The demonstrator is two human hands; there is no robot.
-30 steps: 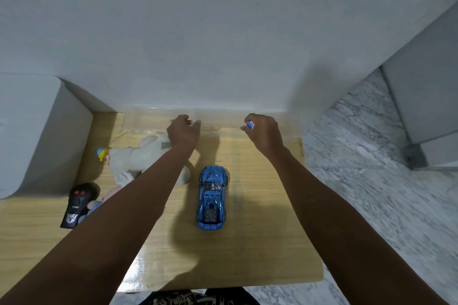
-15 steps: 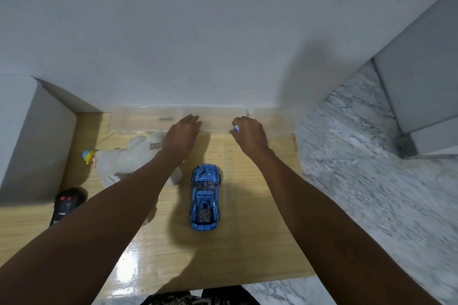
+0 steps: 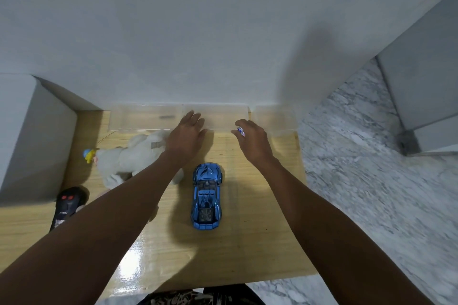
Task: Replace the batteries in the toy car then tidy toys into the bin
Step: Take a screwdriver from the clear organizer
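Both hands pulled back from the clear bin (image 3: 141,120) toward the toy car (image 3: 207,195): left hand (image 3: 186,135) flat and empty, right hand (image 3: 252,140) pinching a battery (image 3: 241,131). Swap unfinished, toys still out.

I see bare table (image 3: 260,218) right of the car (image 3: 207,197), giving free passage. Left of it, the plush (image 3: 126,160) and remote (image 3: 67,205) crowd the way. The clear bin (image 3: 148,119) lines the wall behind.
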